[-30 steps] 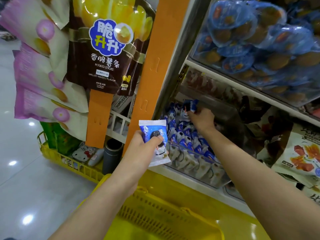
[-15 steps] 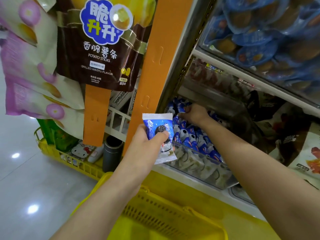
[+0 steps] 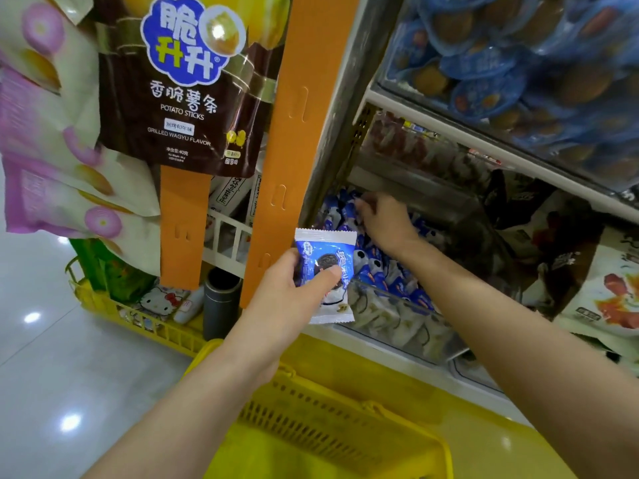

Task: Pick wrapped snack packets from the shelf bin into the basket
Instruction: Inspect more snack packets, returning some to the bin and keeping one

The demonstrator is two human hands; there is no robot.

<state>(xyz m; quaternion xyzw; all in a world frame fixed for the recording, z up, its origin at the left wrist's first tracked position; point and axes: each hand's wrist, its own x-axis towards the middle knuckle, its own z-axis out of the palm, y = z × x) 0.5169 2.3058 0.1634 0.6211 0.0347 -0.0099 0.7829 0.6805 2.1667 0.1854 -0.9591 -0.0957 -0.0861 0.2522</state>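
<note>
Change: right hand (image 3: 383, 223) has sunk deeper into the far end of the shelf bin (image 3: 397, 319), fingers (image 3: 363, 203) curled among packets (image 3: 387, 271); whether they pinch one, cannot tell. Probably a second pick. Left hand (image 3: 294, 295) pinches one packet (image 3: 326, 261) just before the bin, above the basket (image 3: 328, 420).

The clear plastic shelf bin (image 3: 397, 318) is open-topped, with a gap under the white metal shelf edge (image 3: 449, 131). An orange slotted hanging strip (image 3: 290, 150) blocks the left. Near, the yellow perforated plastic basket (image 3: 345, 420) is open.

basket (image 3: 328, 420) below shelf bin (image 3: 397, 319), L hand (image 3: 287, 299) w/ packet (image 3: 326, 257) between, R hand (image 3: 383, 219) in bin
</note>
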